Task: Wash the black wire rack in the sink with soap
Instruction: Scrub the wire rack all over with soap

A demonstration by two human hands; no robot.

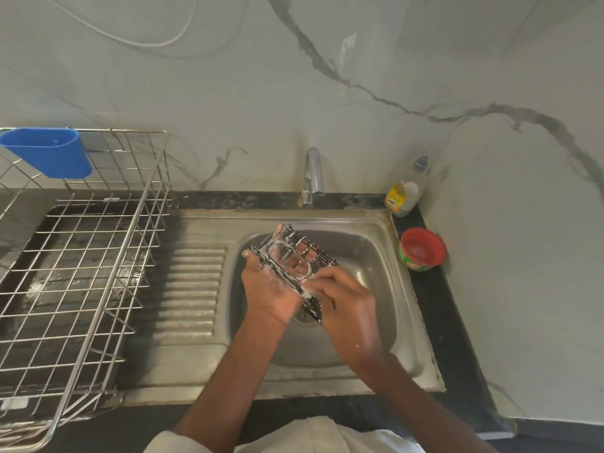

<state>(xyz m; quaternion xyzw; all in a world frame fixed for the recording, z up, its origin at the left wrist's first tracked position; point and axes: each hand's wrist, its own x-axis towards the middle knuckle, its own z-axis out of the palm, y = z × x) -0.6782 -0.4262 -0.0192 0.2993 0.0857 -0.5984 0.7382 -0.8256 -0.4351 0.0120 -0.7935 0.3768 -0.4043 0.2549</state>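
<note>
The black wire rack (295,256) is held tilted over the steel sink (369,253), streaked with white soap foam. My left hand (269,287) grips its left side from beneath, fingers curled around the frame. My right hand (340,294) is closed over the rack's lower right edge, pressing on the wires; whether it holds a scrubber is hidden. Both hands are wet and soapy. The tap (312,176) stands behind the basin, and no water stream is visible.
A steel wire dish rack (98,256) with a blue plastic cup holder (49,152) fills the counter left of the drainboard (192,289). A dish-soap bottle (403,191) and a red-lidded soap tub (422,248) sit at the sink's right edge by the marble wall.
</note>
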